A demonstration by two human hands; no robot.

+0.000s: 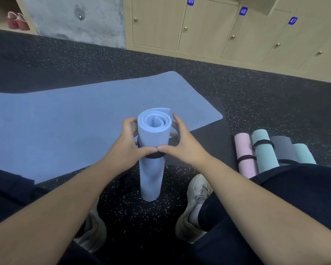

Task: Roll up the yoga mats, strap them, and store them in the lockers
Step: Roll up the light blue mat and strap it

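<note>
A rolled light-blue yoga mat [151,175] stands upright on the floor between my feet. A black strap [153,155] circles it about a third of the way down. My left hand [129,144] and my right hand [182,143] wrap around the roll from either side, thumbs meeting on the strap at the front. An unrolled blue mat [65,119] lies flat behind, over a dark mat [208,142]. Wooden lockers [208,29] numbered 49, 48, 47 line the far wall, doors closed.
At the right lie several rolled mats: a pink one [244,155] and a teal one [264,150] with black straps, a grey one [281,148] and another teal one [304,153]. Pink shoes [15,20] sit in an open shelf at far left. Speckled black floor all around.
</note>
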